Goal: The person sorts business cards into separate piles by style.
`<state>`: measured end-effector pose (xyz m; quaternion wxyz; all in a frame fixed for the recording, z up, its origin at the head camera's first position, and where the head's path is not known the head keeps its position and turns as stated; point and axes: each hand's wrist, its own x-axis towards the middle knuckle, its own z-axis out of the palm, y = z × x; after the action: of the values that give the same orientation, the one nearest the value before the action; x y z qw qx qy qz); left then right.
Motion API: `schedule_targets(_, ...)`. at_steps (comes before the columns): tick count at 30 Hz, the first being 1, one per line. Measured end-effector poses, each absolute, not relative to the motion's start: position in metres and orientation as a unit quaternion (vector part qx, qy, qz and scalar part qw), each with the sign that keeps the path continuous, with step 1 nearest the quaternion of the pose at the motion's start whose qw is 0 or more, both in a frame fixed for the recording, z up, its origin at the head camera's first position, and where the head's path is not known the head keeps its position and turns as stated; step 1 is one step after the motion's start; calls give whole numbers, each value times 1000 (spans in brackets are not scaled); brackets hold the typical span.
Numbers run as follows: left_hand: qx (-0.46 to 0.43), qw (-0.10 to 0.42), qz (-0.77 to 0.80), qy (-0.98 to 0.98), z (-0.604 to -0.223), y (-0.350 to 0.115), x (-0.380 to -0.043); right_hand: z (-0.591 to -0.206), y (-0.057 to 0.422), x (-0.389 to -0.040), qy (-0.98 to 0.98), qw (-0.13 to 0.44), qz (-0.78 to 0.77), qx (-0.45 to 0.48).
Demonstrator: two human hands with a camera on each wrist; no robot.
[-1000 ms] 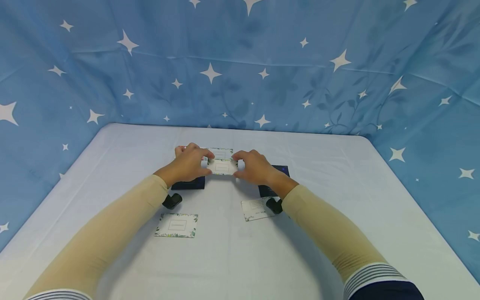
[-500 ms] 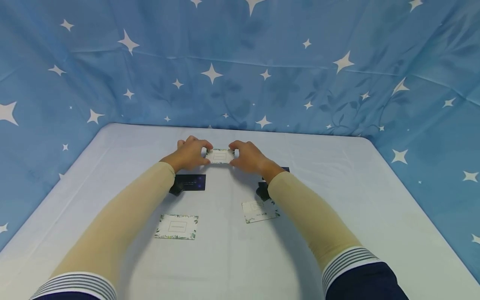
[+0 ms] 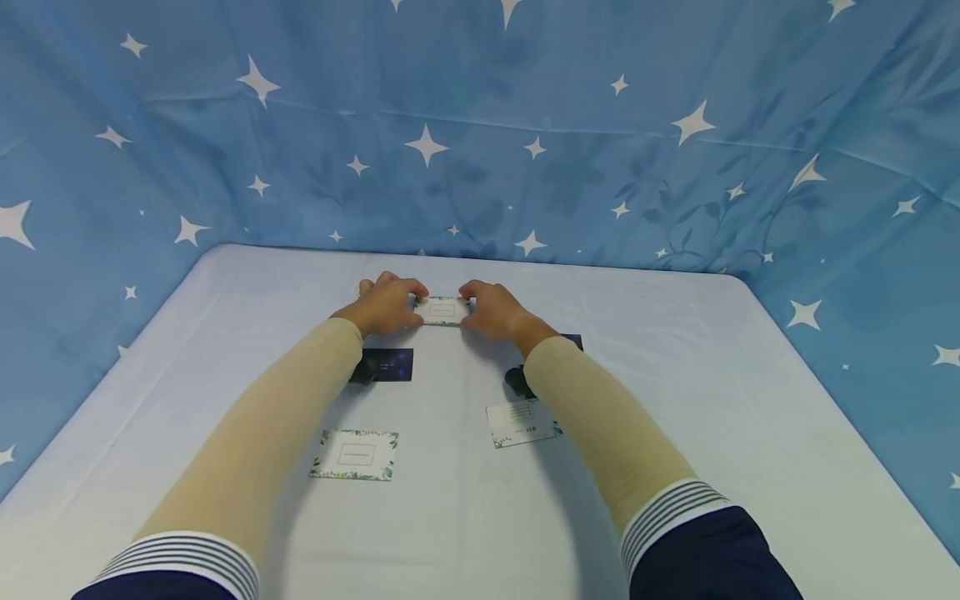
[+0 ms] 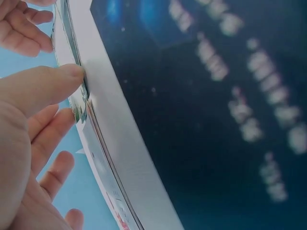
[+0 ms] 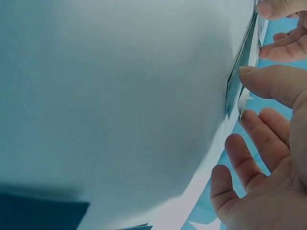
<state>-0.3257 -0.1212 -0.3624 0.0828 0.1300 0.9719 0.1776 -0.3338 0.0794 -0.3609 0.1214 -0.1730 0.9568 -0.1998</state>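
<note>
My left hand (image 3: 386, 304) and my right hand (image 3: 495, 312) pinch opposite ends of a white card with a leafy border (image 3: 442, 310), near the table's far side. In the right wrist view, the right thumb and forefinger meet at the edge of the card (image 5: 245, 52); the other fingers are spread loosely. From the left wrist, the left thumb presses the card's end (image 4: 78, 108), and a card edge with red print (image 4: 115, 196) lies close by. Whatever lies under the held card is hidden in the head view.
A dark blue card (image 3: 392, 365) lies below the left wrist, and another dark card (image 3: 573, 341) is partly covered by the right sleeve. Nearer are a leafy-bordered card (image 3: 355, 455) and a printed white card (image 3: 517, 422). A starry blue curtain (image 3: 465, 192) hangs behind the table.
Both hands have carried the leafy-bordered card away from me and lowered it over a similar card lying behind, which is now covered. In the last half second they barely moved.
</note>
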Motion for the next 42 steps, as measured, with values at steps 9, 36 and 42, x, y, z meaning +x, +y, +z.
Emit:
schedule_targets(9,126,104,175,971,-363,-121,-328,-366,78,-339,957,136,-203,-159)
schedule_targets(36,144,98,176,969,-352,-109,-313,-355,104,-323,954,134,-213,-165)
schedule_targets(42,196,71,188,960,-347,-95,-285,-341,134,-295,945,133,-220,-204)
